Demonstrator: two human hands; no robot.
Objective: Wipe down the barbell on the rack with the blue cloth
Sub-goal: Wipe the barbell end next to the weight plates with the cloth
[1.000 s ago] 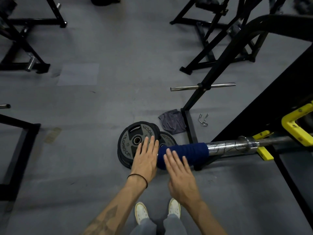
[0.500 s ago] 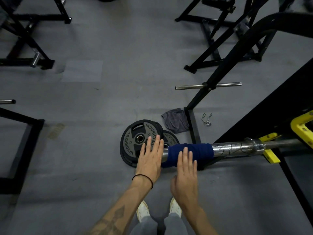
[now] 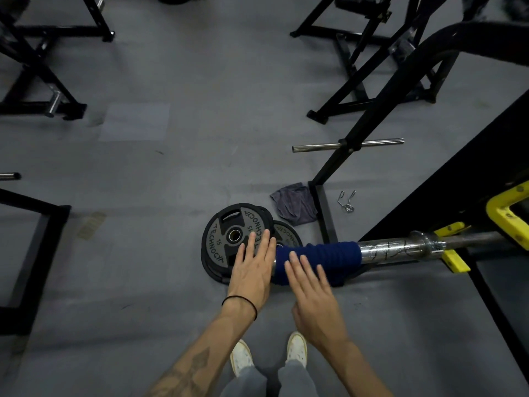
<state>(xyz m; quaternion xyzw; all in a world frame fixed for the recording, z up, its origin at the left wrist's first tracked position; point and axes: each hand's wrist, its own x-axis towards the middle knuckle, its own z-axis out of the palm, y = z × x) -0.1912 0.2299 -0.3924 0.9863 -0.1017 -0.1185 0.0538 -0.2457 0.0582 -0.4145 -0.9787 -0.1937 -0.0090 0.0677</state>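
Standing at the barbell (image 3: 400,250) sleeve's end, a person lays both flat, straight-fingered hands by the blue cloth (image 3: 317,257) wrapped around it: left hand (image 3: 253,265) at the tip, right hand (image 3: 310,290) apparently touching. Soft cloth, rigid heavy steel; grip around the wrap.

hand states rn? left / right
Left hand: open, fingers straight, at the barbell end.
Right hand: open, fingers straight over the blue cloth.
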